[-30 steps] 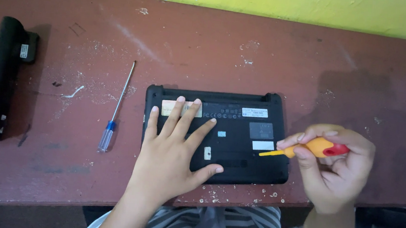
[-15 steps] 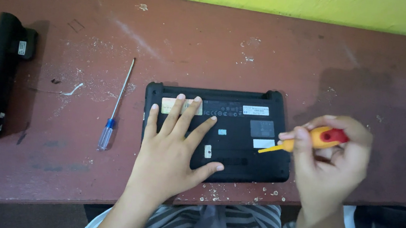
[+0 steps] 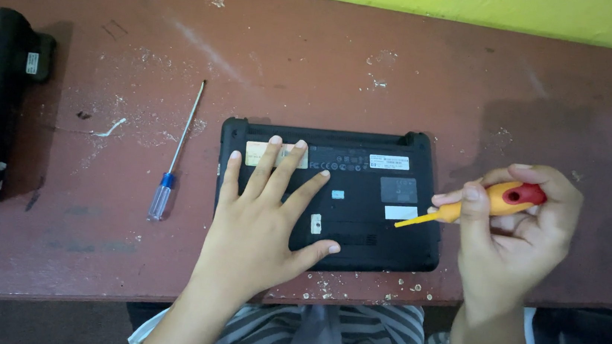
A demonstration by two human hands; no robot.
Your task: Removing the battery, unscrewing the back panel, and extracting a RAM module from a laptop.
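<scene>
The right hand (image 3: pixel 513 237) grips an orange screwdriver (image 3: pixel 482 202) whose tip points left at the upside-down black laptop (image 3: pixel 389 236), while the flat, open left hand (image 3: pixel 260 220) presses it.

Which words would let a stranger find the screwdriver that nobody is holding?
Start at the worn reddish-brown table and find the black laptop lying underside up, under the left hand. Just left of it lies the screwdriver: a thin metal shaft with a clear blue handle, unlike the orange one in the right hand.

Black laptop (image 3: pixel 364 192) on a reddish-brown table (image 3: pixel 404 84), orange-and-red screwdriver (image 3: pixel 494 201), blue-handled screwdriver (image 3: pixel 166 185), yellow wall (image 3: pixel 487 2).
</scene>
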